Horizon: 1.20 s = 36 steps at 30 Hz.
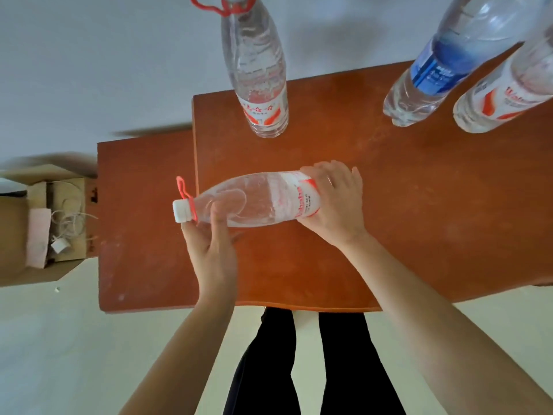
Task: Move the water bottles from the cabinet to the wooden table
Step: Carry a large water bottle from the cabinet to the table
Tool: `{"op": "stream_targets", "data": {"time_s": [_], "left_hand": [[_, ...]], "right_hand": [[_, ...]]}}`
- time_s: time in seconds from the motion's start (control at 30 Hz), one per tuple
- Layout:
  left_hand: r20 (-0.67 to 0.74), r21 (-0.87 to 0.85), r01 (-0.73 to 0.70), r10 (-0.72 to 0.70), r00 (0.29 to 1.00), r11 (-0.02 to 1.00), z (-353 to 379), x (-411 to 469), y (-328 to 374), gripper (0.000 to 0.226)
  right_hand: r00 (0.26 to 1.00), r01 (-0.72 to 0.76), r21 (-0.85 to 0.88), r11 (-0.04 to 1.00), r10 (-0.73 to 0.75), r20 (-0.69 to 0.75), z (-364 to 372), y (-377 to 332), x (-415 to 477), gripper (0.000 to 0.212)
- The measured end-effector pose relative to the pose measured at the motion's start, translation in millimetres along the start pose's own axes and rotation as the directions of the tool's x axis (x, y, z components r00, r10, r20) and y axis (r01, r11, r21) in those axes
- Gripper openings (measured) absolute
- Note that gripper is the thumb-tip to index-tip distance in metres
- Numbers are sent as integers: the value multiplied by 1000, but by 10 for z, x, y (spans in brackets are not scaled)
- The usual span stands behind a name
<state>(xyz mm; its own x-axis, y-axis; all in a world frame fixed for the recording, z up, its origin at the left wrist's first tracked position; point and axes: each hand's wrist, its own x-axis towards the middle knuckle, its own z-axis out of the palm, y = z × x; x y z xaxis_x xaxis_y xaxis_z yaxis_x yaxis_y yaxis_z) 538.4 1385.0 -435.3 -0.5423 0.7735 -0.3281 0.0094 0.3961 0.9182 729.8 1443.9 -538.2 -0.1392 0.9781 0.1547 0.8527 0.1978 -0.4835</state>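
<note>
- Both hands, left hand (214, 250) and right hand (335, 202), are gripping a sideways bottle (254, 202) above the tabletop (419, 205).
- Next move, likely: standing it upright beside the three standing bottles (260, 85).

I'm seeing three upright bottles blocking the far side of the wooden table (419, 220): a red-label bottle (257, 70) far-left, a blue-label bottle (449, 61) and another red-label bottle (508, 91) crowding the far-right corner. Bare tabletop is lying open between them and along the near right.
</note>
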Motion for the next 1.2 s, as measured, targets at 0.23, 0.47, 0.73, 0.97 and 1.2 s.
{"op": "stream_targets", "data": {"time_s": [0.23,0.47,0.73,0.97,1.2], "left_hand": [[175,721,-446,482,858,531,-354,33,-378,98],[680,731,-681,38,732,52,-175,383,-511,113],[674,728,-664,-5,738,171,-188,294,-779,107],[642,754,-621,-39,766,213,-103,383,-711,98],[703,706,-689,-48,709,161,-262,150,-447,80]], "right_hand": [[998,20,-87,996,-15,59,79,-235,-111,72],[985,30,-201,979,5,175,-52,-267,-419,76],[956,104,-393,914,16,292,-119,-300,-599,97],[887,117,-485,867,129,444,-146,-411,-388,109],[848,47,-453,890,204,488,-432,-649,-623,94]]}}
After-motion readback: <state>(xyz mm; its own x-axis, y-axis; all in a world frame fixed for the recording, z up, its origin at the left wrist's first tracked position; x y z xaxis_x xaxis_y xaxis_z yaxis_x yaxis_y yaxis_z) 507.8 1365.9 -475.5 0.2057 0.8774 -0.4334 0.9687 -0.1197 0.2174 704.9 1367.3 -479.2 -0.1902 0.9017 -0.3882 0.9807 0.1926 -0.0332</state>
